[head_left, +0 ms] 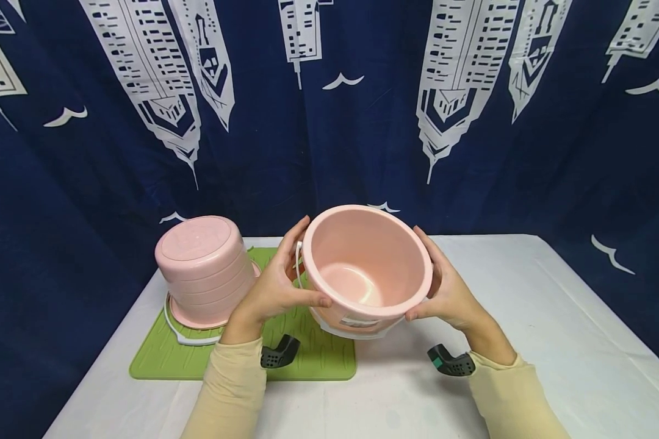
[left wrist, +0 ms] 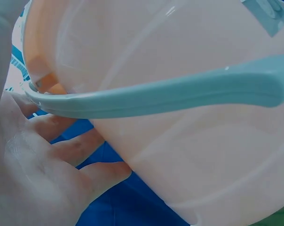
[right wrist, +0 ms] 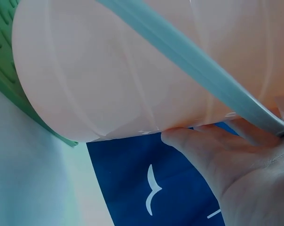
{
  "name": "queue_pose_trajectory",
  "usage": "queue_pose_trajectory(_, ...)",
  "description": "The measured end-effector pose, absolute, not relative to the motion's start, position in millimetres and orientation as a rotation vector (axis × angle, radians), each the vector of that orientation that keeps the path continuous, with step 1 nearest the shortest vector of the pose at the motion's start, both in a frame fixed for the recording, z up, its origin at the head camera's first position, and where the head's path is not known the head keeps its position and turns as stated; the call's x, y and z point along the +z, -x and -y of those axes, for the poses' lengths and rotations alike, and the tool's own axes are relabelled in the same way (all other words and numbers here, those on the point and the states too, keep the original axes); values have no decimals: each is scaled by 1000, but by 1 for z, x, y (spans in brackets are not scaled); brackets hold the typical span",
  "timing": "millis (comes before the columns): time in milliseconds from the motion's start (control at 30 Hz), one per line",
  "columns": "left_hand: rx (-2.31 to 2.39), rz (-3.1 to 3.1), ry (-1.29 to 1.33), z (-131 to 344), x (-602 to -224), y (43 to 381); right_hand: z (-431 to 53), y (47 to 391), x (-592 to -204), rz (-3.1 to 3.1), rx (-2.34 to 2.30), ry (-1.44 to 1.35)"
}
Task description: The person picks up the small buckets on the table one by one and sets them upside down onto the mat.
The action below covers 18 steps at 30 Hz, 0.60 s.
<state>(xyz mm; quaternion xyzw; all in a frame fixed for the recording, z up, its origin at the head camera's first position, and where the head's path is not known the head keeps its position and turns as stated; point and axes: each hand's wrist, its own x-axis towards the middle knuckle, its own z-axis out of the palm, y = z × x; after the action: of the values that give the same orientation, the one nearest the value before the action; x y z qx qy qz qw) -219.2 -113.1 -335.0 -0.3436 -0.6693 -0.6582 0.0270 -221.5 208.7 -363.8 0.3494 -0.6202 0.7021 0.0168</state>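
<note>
A pink plastic bucket [head_left: 381,262] is held up between both hands, tipped so that its bare inside faces the head camera. My left hand [head_left: 280,283] grips its left side, thumb over the rim. On the opposite side my right hand [head_left: 453,296] holds it, thumb at the rim's lower right. The bucket's pale handle [left wrist: 170,96] hangs down across the front of its outer wall. In the right wrist view, fingertips [right wrist: 172,136] touch the wall. A second pink bucket [head_left: 205,268] stands upside down to the left, its handle lying out in front.
Under the upturned bucket lies a green ridged mat [head_left: 318,360], on the left part of a white-covered table [head_left: 571,341]. A dark blue curtain [head_left: 329,146] with white buildings and birds hangs behind. Each wrist wears a small black device.
</note>
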Motion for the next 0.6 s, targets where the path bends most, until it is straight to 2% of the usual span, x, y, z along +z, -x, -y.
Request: queue_pose_trajectory(600, -2066, 2060, 1062, 113, -335, 218, -210, 223, -369, 1743, 2366, -1024)
